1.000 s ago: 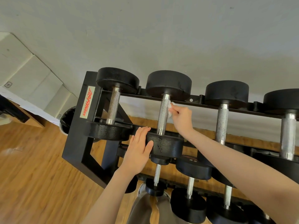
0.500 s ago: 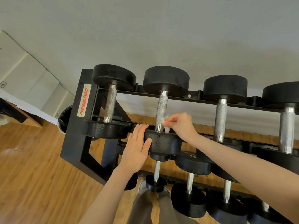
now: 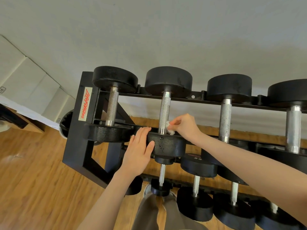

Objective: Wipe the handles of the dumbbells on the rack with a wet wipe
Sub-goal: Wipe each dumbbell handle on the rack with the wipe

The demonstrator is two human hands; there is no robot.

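A black rack (image 3: 78,140) carries several black dumbbells with knurled steel handles on its top rail. The second dumbbell from the left has its handle (image 3: 164,112) between two round heads. My right hand (image 3: 186,127) pinches a small crumpled white wet wipe (image 3: 169,127) against the lower end of that handle, just above the near head (image 3: 167,146). My left hand (image 3: 138,151) lies flat with straight fingers on the left side of that near head. Water drops show on the head's face.
The leftmost dumbbell's handle (image 3: 112,107) and the third handle (image 3: 225,118) flank the one being touched. Smaller dumbbells (image 3: 196,203) sit on the lower rail. A dark bin (image 3: 65,123) stands behind the rack's left end. Wooden floor (image 3: 33,180) spreads to the left; a grey wall rises behind.
My right hand with the wipe slid down the second handle from its top end to its lower end. My left hand stayed on the near head.
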